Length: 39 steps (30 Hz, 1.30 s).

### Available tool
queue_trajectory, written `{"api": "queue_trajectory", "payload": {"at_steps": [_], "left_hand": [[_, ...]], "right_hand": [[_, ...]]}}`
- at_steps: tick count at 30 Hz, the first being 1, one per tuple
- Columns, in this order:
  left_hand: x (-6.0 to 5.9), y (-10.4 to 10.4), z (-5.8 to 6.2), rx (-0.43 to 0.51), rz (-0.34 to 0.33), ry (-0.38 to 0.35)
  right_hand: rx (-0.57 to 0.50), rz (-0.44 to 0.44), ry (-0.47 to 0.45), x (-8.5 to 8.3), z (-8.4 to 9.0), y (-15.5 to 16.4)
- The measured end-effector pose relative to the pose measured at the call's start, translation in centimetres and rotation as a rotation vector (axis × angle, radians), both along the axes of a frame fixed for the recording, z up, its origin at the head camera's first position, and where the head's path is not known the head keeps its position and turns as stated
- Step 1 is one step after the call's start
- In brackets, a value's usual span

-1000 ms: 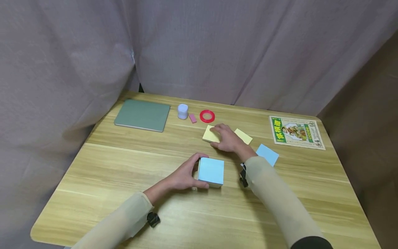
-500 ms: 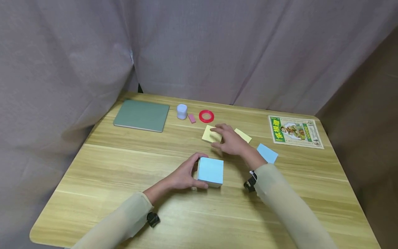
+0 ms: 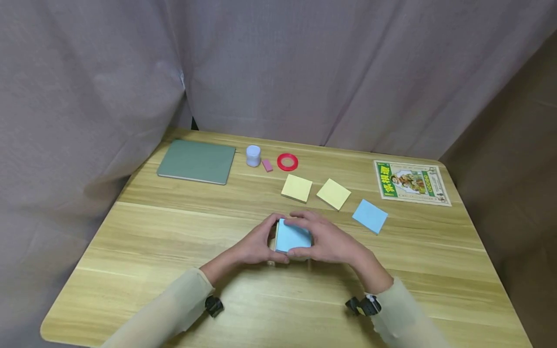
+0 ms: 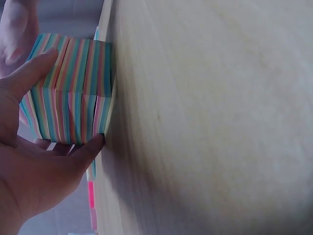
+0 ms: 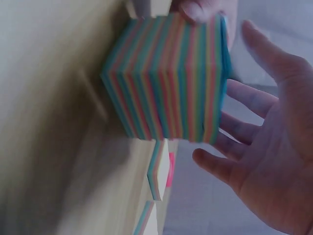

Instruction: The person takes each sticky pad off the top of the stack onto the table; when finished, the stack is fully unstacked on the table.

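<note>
A tall stack of sticky note pads [image 3: 292, 236], blue on top and striped pink, yellow and blue-green along its sides, stands on the table. My left hand [image 3: 252, 245] holds it from the left, with the thumb on the near side, as the left wrist view also shows. Over its right side comes my right hand [image 3: 332, 239]. In the right wrist view that hand [image 5: 279, 142] has spread, relaxed fingers beside the stack's upper end; the thumb is visibly apart from it. Whether other fingertips touch is unclear. Two yellow-topped pads [image 3: 297, 188] and a blue-topped pad [image 3: 370, 216] lie beyond.
Farther back on the wooden table [image 3: 196, 217] lie a green notebook [image 3: 197, 161], a small whitish container [image 3: 253, 156], a pink eraser-like block [image 3: 267, 165] and a red tape ring [image 3: 287, 162]. A printed card [image 3: 412, 183] lies at the right. Grey curtains surround the table.
My right hand has left the nearer-left yellow-topped pad and moved back toward me, to the stack's right side. Both yellow-topped pads are now uncovered. The left hand keeps its hold.
</note>
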<state>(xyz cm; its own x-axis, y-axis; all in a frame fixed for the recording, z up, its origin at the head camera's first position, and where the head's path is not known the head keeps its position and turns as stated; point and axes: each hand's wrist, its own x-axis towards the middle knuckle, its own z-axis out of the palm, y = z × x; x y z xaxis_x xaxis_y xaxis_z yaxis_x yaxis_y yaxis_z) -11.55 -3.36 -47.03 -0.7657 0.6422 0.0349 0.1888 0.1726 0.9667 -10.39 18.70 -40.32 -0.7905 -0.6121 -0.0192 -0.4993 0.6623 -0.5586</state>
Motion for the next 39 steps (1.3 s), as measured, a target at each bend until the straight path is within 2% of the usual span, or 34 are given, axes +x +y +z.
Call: {"api": "queue_trajectory", "payload": {"at_steps": [4,8,14,19,23,29,34,39], "left_hand": [[0.0,0.2,-0.1,0.008,0.007,0.015],[0.1,0.2,0.0,0.020,0.015,0.005],[0.1,0.1,-0.2,0.016,-0.004,-0.025],[0.1,-0.1,0.0,-0.034,0.018,0.002],[0.0,0.0,0.0,-0.037,0.029,0.009],[0.1,0.0,0.0,-0.050,0.040,0.001],[0.2,0.0,0.1,-0.054,0.040,0.001],[0.2,0.1,0.1,-0.041,0.034,-0.011]], "right_hand": [[0.034,-0.010,0.054,1.1,-0.5,-0.4],[0.050,-0.020,0.110,1.4,-1.0,-0.6],[0.049,-0.043,0.101,1.4,-1.1,-0.4],[0.016,-0.095,0.112,1.4,-0.3,1.2],[-0.010,-0.196,0.127,1.5,0.4,4.4],[0.008,-0.418,0.123,2.3,0.4,12.2],[0.116,-0.563,0.080,2.9,-0.9,18.3],[0.153,-0.596,0.047,2.9,-3.1,21.7]]}}
